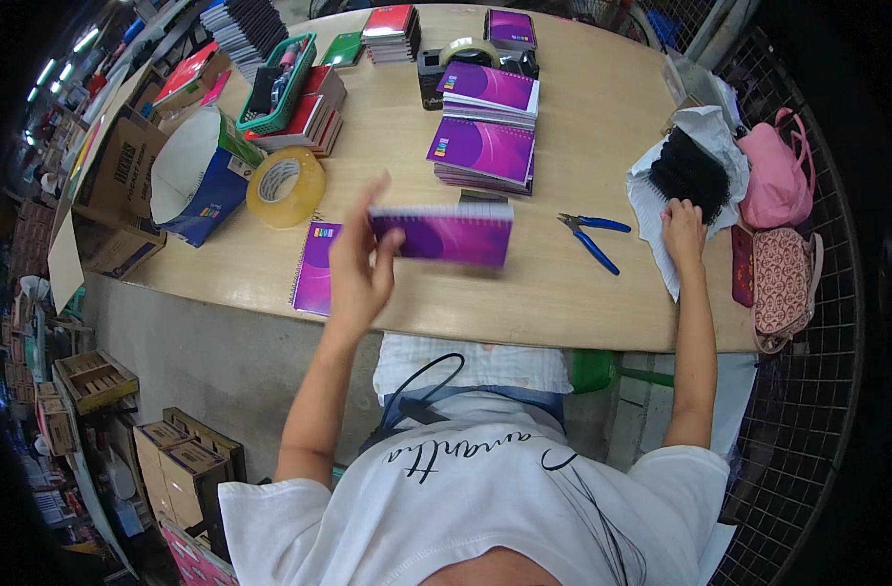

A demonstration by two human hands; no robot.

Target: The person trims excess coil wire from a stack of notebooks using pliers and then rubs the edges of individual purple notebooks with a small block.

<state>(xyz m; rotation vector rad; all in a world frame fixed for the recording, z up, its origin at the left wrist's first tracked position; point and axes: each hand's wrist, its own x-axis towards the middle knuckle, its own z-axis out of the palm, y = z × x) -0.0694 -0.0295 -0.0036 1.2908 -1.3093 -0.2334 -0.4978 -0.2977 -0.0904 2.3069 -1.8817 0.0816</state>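
My left hand grips a small purple notepad by its left end, thumb in front; the notepad is smeared by motion and its upper edge shows a row of holes or rings. A spiral-bound purple notebook lies flat beside that wrist. At the right, my right hand has its fingers curled at the lower edge of a heap of black spiral binding coils; its fingertips are partly hidden among them. The coils rest on a crumpled white wrapping. Between my hands lie blue-handled pliers, jaws pointing left.
Beyond my left hand stand purple notebook stacks, a tape dispenser, a large tape roll, a blue box and a green basket. Pink bags sit at the right edge near a wire mesh.
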